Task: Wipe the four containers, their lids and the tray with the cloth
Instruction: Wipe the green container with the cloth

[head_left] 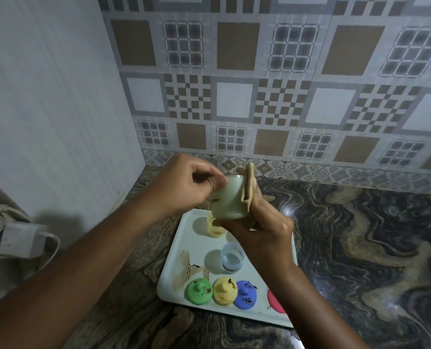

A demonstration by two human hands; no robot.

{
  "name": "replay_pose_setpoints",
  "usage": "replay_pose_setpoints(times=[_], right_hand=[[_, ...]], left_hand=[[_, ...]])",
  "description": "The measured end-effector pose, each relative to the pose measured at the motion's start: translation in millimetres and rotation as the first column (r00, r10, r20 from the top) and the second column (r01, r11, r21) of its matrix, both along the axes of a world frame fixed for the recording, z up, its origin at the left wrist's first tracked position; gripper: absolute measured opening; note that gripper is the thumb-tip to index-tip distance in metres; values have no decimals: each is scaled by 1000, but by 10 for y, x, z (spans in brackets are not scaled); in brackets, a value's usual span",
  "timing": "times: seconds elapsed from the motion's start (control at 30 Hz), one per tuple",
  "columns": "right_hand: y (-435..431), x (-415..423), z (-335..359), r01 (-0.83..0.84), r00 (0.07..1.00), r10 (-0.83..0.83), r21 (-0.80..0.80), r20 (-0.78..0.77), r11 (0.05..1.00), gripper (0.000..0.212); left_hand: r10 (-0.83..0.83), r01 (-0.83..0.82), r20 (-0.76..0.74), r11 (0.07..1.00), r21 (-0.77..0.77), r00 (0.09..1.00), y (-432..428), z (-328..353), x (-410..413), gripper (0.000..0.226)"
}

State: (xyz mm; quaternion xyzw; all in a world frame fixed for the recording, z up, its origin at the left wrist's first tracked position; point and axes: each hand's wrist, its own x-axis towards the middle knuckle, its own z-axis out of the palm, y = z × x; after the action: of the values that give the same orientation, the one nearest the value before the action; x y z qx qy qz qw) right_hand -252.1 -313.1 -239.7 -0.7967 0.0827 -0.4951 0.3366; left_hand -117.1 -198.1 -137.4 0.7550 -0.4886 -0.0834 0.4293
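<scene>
**A:** Start at the near edge. What's left there?

**B:** Four lids in a row on the tray [184, 235]: green lid [199, 290], yellow lid [225, 290], blue lid [246, 294], and a red lid [275, 302] half hidden behind the right forearm. The first three carry dark brown streaks, so I'd judge none of them wiped. Just beyond the green one, a brown smear [185, 269] lies on the tray floor, so the tray isn't done either.

**A:** And the containers?

**B:** A clear container [232, 256] stands mid-tray and a yellow container [215, 229] stands further back, partly behind the hands. I can't tell whether either is clean. I only see three containers; the fourth may be hidden by the arm.

**A:** The third?

**B:** It's the pale green container [230, 200], held in the air above the far end of the tray. The left grip [184, 185] has its fingers curled in, pinching it at the rim. The right grip [264, 227] is closed round the base and holds the cloth [248, 191] folded against the container's right side.

**A:** So how far along is it?

**B:** Early, I'd say. One container is being wiped, and the lids and tray are yet to come. Behind it all are the marbled counter [360, 235] and the tiled wall.
</scene>
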Motion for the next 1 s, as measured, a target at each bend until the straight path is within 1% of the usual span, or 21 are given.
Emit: replay_pose_setpoints(times=[0.03, 0.07, 0.1, 0.13, 0.2, 0.23, 0.27, 0.33, 0.37, 0.43, 0.5, 0.57, 0.6, 0.67, 0.7, 0.73, 0.8, 0.87, 0.93, 0.97, 1.0], right_hand=[[-18, 7, -20, -7, 1000, 8, -25, 14, 1000, 74], [-34, 6, -28, -16, 1000, 17, -27, 19, 1000, 71], [-47, -3, -24, -19, 1000, 19, -11, 12, 1000, 65], [-51, -16, -3, -15, 1000, 15, 20, 5, 1000, 58], [-54, -46, 25, -26, 999, 22, 143, 28, 989, 53], [-57, -52, 31, -41, 998, 33, 202, 45, 979, 51], [-56, -46, 40, -53, 997, 40, 226, 58, 973, 47], [-35, -30, 36, -69, 997, 58, 207, 58, 976, 41], [-25, -19, 36, -54, 998, 47, 173, 44, 983, 44], [-20, 3, 15, 21, 1000, -21, 47, -4, 999, 60], [-38, 5, -41, 38, 999, -38, -44, -5, 998, 75], [-52, -13, -48, 22, 1000, -22, -13, -21, 1000, 73], [-48, -28, -27, 19, 999, -18, 27, -33, 999, 68], [-62, -66, -21, 5, 999, -1, 104, -38, 995, 60], [-74, -69, -25, -2, 999, 6, 131, -37, 991, 56], [-76, -65, -23, -3, 999, 9, 141, -39, 990, 55], [-53, -32, 0, -3, 998, 10, 106, -63, 994, 60], [-33, 15, -26, 9, 995, -9, 2, -95, 1000, 71], [-52, 35, -55, 22, 995, -29, -75, -100, 997, 73], [-68, 34, -50, 27, 995, -34, -75, -92, 997, 72], [-81, 25, -35, 32, 996, -37, -62, -83, 998, 71]], left_hand=[[-4, 2, 77, 1000, 19, 997, -10, 23, -28, 10], [-4, 2, 117, 1000, 20, 993, -17, 34, -43, 11], [-7, 6, 116, 1000, 5, 993, -19, 39, -56, 16], [-14, 15, 82, 1000, -15, 997, -17, 40, -63, 22], [-42, 39, -53, 998, -45, 998, -2, 38, -38, 34], [-54, 49, -120, 998, -50, 991, -2, 28, -10, 35], [-58, 48, -176, 997, -57, 983, -5, 13, 20, 34], [-42, 20, -262, 996, -87, 964, -25, -5, 41, 26], [-28, 3, -259, 995, -97, 966, -43, -6, 33, 19], [6, -14, -110, 997, -77, 994, -73, -11, -2, 4], [17, -14, 61, 999, -48, 998, -84, -24, -68, 3], [12, -5, 123, 998, -58, 992, -88, -42, -114, 9], [9, -1, 103, 997, -72, 995, -88, -61, -117, 15], [-23, 20, -38, 997, -71, 999, -79, -79, -83, 26], [-36, 29, -113, 998, -64, 993, -79, -85, -49, 29], [-34, 25, -154, 998, -61, 987, -85, -94, -14, 28], [7, -18, -153, 997, -70, 988, -97, -100, 12, 16], [37, -42, -68, 996, -78, 997, -121, -98, -34, 11], [34, -34, 0, 996, -81, 999, -134, -97, -98, 15], [25, -25, -10, 996, -83, 1000, -126, -100, -97, 20], [14, -18, -51, 997, -78, 999, -109, -84, -91, 27]])
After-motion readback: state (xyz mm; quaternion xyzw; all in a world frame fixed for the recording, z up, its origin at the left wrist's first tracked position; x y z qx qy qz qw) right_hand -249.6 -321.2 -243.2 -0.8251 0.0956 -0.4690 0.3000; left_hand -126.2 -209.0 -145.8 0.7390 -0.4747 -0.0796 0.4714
